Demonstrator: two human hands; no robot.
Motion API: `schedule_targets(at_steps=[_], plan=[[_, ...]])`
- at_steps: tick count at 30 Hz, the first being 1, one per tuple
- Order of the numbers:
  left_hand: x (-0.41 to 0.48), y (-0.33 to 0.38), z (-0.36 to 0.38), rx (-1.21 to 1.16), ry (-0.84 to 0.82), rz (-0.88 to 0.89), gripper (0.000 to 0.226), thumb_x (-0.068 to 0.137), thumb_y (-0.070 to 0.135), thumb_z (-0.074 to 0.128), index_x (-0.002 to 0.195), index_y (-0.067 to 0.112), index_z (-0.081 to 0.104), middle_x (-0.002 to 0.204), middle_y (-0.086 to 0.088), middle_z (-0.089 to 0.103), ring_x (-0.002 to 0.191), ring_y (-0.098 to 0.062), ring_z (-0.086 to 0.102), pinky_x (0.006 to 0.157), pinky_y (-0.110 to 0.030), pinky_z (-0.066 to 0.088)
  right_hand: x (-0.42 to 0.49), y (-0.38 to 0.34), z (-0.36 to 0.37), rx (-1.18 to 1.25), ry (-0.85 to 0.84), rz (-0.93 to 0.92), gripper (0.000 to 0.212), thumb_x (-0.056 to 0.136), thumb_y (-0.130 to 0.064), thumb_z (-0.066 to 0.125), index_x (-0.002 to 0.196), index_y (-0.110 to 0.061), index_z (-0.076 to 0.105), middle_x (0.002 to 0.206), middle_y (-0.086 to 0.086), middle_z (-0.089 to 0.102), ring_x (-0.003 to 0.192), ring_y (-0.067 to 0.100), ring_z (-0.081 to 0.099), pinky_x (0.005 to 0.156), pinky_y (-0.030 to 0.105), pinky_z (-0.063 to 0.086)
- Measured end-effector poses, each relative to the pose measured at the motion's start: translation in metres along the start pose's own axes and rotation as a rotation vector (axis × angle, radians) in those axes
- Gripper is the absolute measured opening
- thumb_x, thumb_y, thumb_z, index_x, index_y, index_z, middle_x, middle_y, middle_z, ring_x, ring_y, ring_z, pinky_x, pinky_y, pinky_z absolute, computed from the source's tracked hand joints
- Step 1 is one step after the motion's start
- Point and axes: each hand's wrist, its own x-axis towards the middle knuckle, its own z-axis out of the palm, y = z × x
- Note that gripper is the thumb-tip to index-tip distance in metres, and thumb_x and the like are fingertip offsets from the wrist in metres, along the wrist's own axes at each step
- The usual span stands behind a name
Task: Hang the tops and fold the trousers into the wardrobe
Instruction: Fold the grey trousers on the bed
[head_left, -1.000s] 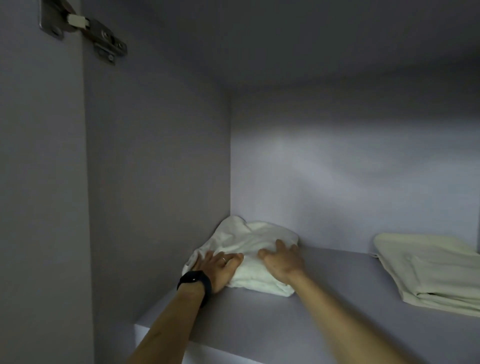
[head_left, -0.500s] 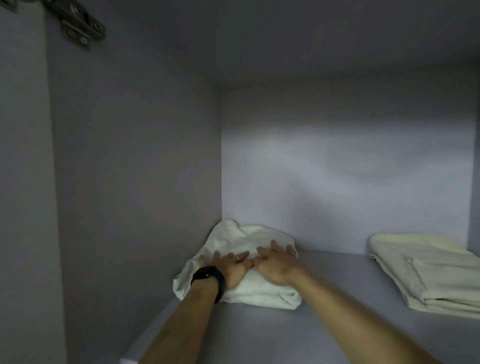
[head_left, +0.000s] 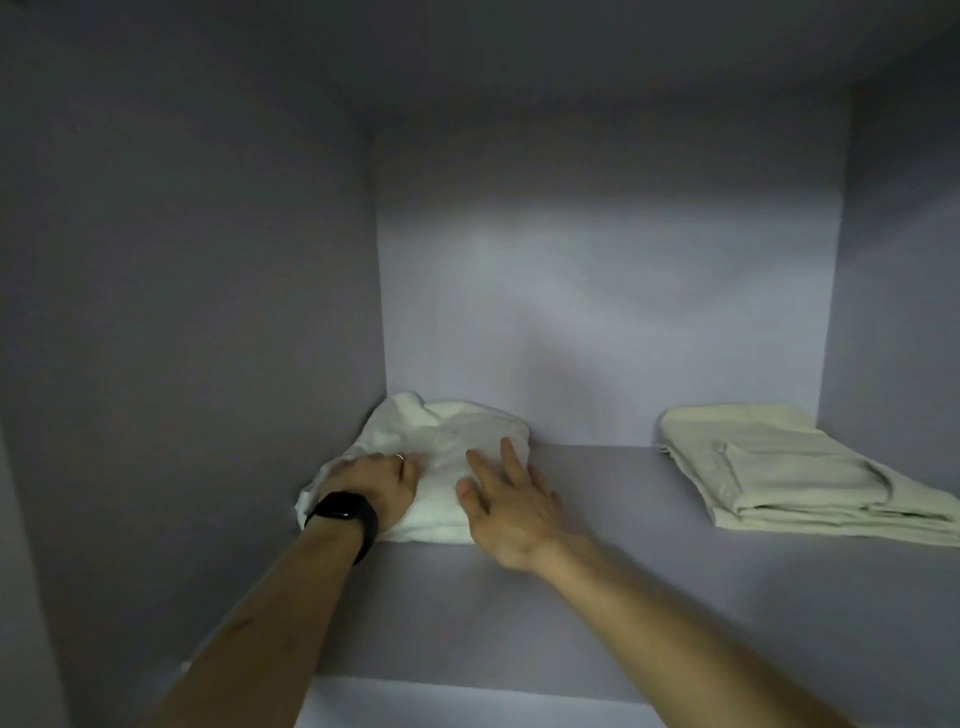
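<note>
No text, label or number is readable.

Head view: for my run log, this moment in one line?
left hand on white trousers; right hand open at edge; shelf, left corner; cream pile right

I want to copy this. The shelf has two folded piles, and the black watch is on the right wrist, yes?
Not quite: the head view shows the black watch on the left wrist. The shelf does hold two folded piles, the white pile and the cream pile.
</note>
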Motion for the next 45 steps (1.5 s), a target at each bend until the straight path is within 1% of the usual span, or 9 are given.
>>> schedule_targets(at_steps=[3, 6, 12, 18, 23, 26, 30, 35, 45], plan=[[-0.026, -0.008, 0.004, -0.178, -0.069, 0.013, 0.061, 0.095, 0.069, 0.015, 0.141, 0.046, 0.047, 0.152, 0.007, 0.047, 0.139, -0.019, 0.042, 0.117, -0.035, 0.022, -0.019, 0.005, 0.003, -0.083, -0.015, -0.05, 0.06, 0.105, -0.056, 0.014, 0.159, -0.042, -0.007, 0.166, -0.002, -0.024, 0.155, 0.032, 0.006, 0.124, 0.052, 0.015], [-0.044, -0.022, 0.017, -0.176, -0.194, 0.051, 0.066, 0.092, 0.077, 0.01, 0.153, 0.052, 0.018, 0.165, 0.01, 0.019, 0.153, -0.014, 0.012, 0.123, -0.042, -0.001, -0.028, 0.006, 0.004, -0.063, -0.067, -0.053, 0.06, 0.106, -0.053, 0.014, 0.156, -0.044, -0.017, 0.162, -0.007, -0.034, 0.156, 0.028, -0.003, 0.125, 0.048, 0.011], [-0.047, -0.028, 0.022, -0.152, -0.222, 0.012, 0.068, 0.093, 0.077, 0.013, 0.155, 0.05, 0.01, 0.167, 0.002, 0.01, 0.154, -0.016, 0.005, 0.123, -0.041, -0.003, -0.032, 0.001, 0.001, -0.059, -0.093, -0.004, 0.058, 0.106, -0.054, 0.014, 0.153, -0.051, -0.019, 0.158, -0.014, -0.039, 0.156, 0.028, -0.001, 0.125, 0.049, 0.011], [-0.057, -0.026, 0.014, -0.1, -0.227, 0.015, 0.071, 0.096, 0.071, 0.011, 0.159, 0.038, 0.009, 0.168, 0.001, 0.011, 0.154, -0.018, 0.008, 0.124, -0.045, 0.002, -0.058, -0.012, -0.006, -0.102, -0.098, 0.022, 0.065, 0.107, -0.039, 0.029, 0.155, -0.05, -0.013, 0.162, -0.006, -0.034, 0.148, 0.035, 0.03, 0.12, 0.046, 0.028], [-0.105, -0.023, -0.011, -0.178, -0.232, 0.069, 0.079, 0.095, 0.072, 0.033, 0.159, 0.029, 0.017, 0.166, 0.001, 0.019, 0.151, -0.023, 0.023, 0.123, -0.041, 0.019, -0.115, -0.016, -0.018, 0.019, 0.03, -0.138, 0.068, 0.1, -0.042, 0.049, 0.158, -0.048, 0.013, 0.17, -0.009, -0.004, 0.151, 0.028, 0.025, 0.12, 0.036, 0.027], [-0.168, -0.019, -0.02, -0.228, 0.009, 0.088, 0.061, 0.095, 0.063, 0.041, 0.149, 0.034, 0.041, 0.152, 0.001, 0.046, 0.139, -0.025, 0.042, 0.115, -0.045, 0.033, -0.162, -0.019, -0.01, 0.129, 0.31, -0.35, 0.055, 0.099, -0.04, 0.054, 0.151, -0.045, 0.039, 0.163, -0.013, 0.03, 0.145, 0.017, 0.032, 0.116, 0.028, 0.026], [-0.271, -0.016, -0.009, -0.347, 0.28, 0.066, 0.047, 0.094, 0.047, 0.052, 0.139, 0.034, 0.053, 0.144, 0.008, 0.053, 0.13, -0.021, 0.049, 0.107, -0.042, 0.042, -0.219, -0.017, 0.015, 0.436, 0.578, -0.589, 0.036, 0.096, -0.034, 0.058, 0.131, -0.029, 0.066, 0.134, -0.016, 0.061, 0.127, 0.003, 0.051, 0.107, 0.017, 0.037], [-0.413, -0.038, 0.035, -0.326, 0.247, -0.304, 0.043, 0.096, 0.041, 0.055, 0.138, 0.036, 0.051, 0.14, 0.01, 0.054, 0.127, -0.019, 0.049, 0.102, -0.044, 0.045, -0.28, -0.023, 0.087, 0.656, 0.238, -0.72, 0.026, 0.098, -0.025, 0.063, 0.122, -0.021, 0.072, 0.125, -0.012, 0.067, 0.123, 0.004, 0.056, 0.104, 0.024, 0.043], [-0.688, -0.055, 0.048, -0.16, 0.268, -0.981, 0.04, 0.097, 0.039, 0.053, 0.137, 0.037, 0.054, 0.129, 0.011, 0.061, 0.121, -0.015, 0.054, 0.1, -0.038, 0.045, -0.421, -0.07, 0.221, 0.627, -0.463, -0.95, 0.024, 0.095, -0.029, 0.067, 0.118, -0.032, 0.074, 0.123, -0.017, 0.066, 0.119, 0.009, 0.056, 0.103, 0.029, 0.043]])
